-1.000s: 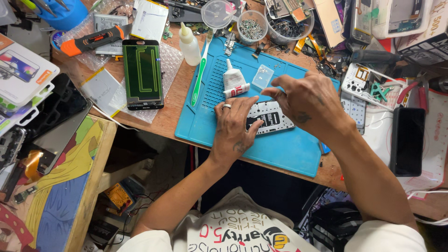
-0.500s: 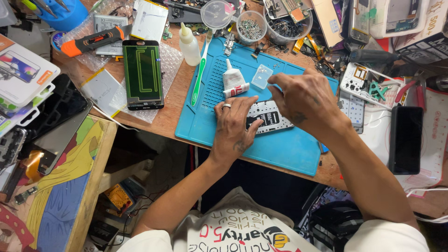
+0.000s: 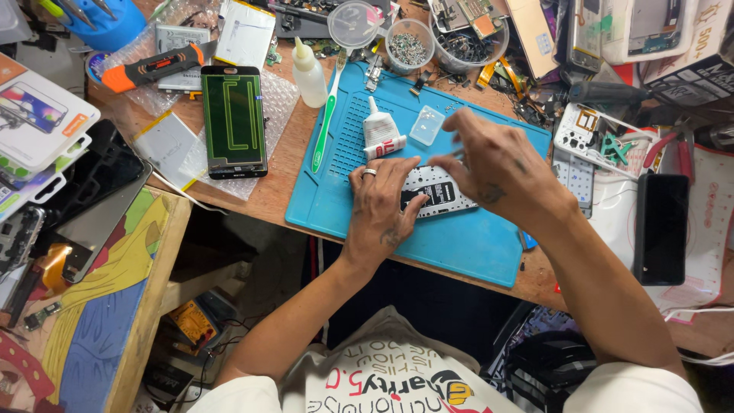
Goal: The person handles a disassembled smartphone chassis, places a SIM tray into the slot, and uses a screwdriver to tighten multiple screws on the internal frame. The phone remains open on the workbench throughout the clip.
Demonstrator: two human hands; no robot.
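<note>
Phone frame lies pinned under left hand fingers (flat) — right hand hovers above, fingers pinched.

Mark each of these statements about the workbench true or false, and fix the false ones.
1. The left hand rests on the opened phone. True.
2. The phone lies on a red mat. False: the mat is blue.
3. A green toothbrush lies on the mat's left part. True.
4. The right hand grips the orange-handled tool. False: that tool lies far to the left, untouched.
5. A white glue tube lies on the mat beyond the left hand. True.
6. The left hand wears no ring. False: a ring shows on one finger.
</note>
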